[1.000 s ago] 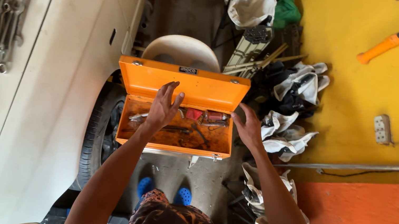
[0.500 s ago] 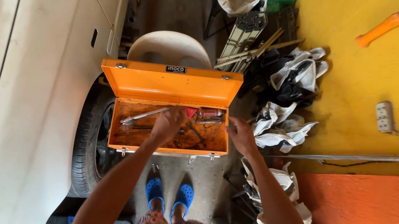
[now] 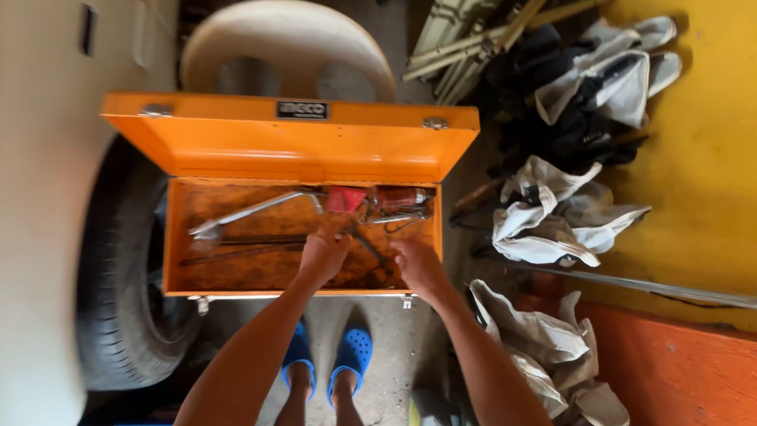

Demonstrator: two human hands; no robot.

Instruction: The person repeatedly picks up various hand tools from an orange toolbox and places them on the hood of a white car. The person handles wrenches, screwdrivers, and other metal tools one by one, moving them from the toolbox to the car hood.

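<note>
Orange toolbox (image 3: 295, 230) sitting open on a pale chair (image 3: 288, 47), lid propped back toward 12 o'clock, giving both hands access. Left hand (image 3: 323, 257) curling around a long metal tool (image 3: 247, 212); right hand (image 3: 416, 265) reaching in at 3 o'clock, grip unclear.

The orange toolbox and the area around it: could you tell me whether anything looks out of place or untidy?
The orange toolbox has a grimy, stained floor with tools lying loose at odd angles, where both hands reach in. Beside it, crumpled white rags lie strewn over the ground by the yellow wall.
</note>
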